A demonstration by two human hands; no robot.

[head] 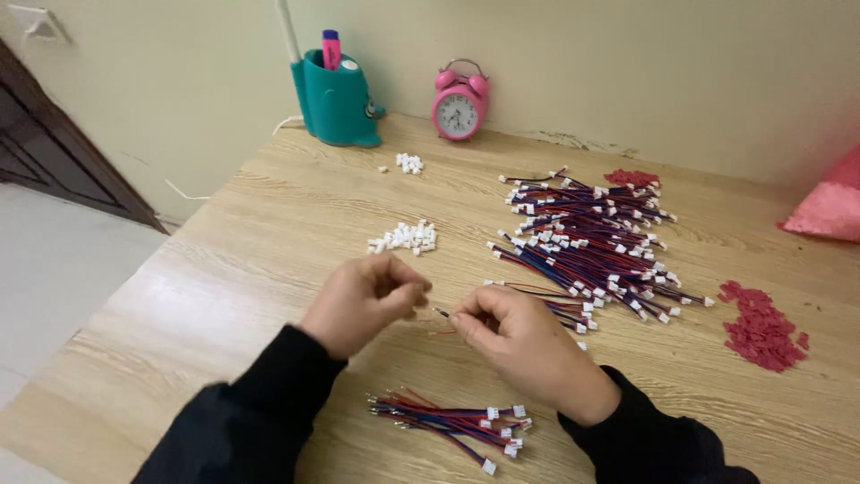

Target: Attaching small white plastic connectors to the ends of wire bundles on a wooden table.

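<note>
My left hand (pixel 363 303) is curled with fingertips pinched together; something small may sit in the pinch, but I cannot make it out. My right hand (pixel 520 345) pinches the bare end of a thin red and blue wire (pixel 441 314), whose tip points toward the left fingers, a small gap apart. A small bundle of red-blue wires with white plugs (pixel 452 423) lies on the wooden table (pixel 224 305) just below my hands. A big heap of the same wires (pixel 587 242) lies beyond my right hand. A cluster of small white connector housings (pixel 405 237) sits above my left hand.
A smaller group of white housings (pixel 409 163) lies farther back. A teal pen holder (pixel 335 100) and a pink alarm clock (pixel 460 103) stand against the wall. Red bits form a pile (pixel 761 330) at right and another (pixel 632 177) behind the heap. A pink bag (pixel 829 206) sits at the right edge.
</note>
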